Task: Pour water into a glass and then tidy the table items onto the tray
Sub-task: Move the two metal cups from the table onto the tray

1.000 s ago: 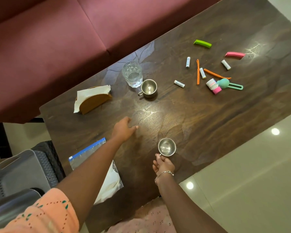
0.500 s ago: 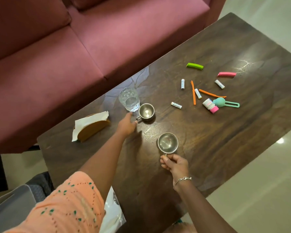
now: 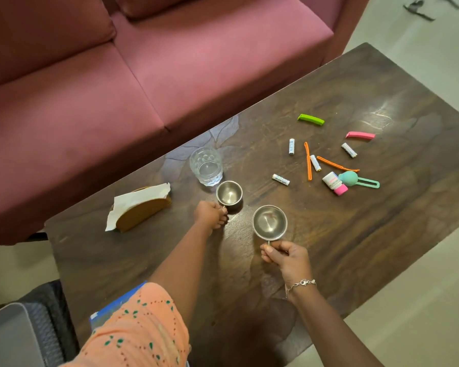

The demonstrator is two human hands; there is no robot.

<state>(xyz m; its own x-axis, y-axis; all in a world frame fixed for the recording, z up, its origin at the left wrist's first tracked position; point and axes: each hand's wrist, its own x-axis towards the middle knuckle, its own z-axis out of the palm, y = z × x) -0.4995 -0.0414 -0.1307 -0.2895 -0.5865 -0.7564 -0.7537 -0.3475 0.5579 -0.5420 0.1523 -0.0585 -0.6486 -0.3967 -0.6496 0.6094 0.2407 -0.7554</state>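
gripping | left hand (image 3: 210,214) — small steel cup (image 3: 229,193) | right hand (image 3: 286,256) — wide steel cup (image 3: 269,223)

Single wide-angle view from the head, facing forward and steeply down, table (image 3: 355,247) close below, crossing the frame diagonally, left hand (image 3: 211,214) and right hand (image 3: 286,256) near centre, sofa (image 3: 170,75) filling the far left, floor (image 3: 421,300) near right.

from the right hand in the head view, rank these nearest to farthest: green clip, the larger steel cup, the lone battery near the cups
1. Larger steel cup: held by its handle in the right hand, just ahead of it.
2. Lone battery: mid-table, beyond that cup.
3. Green clip: farthest back, slightly to the right.
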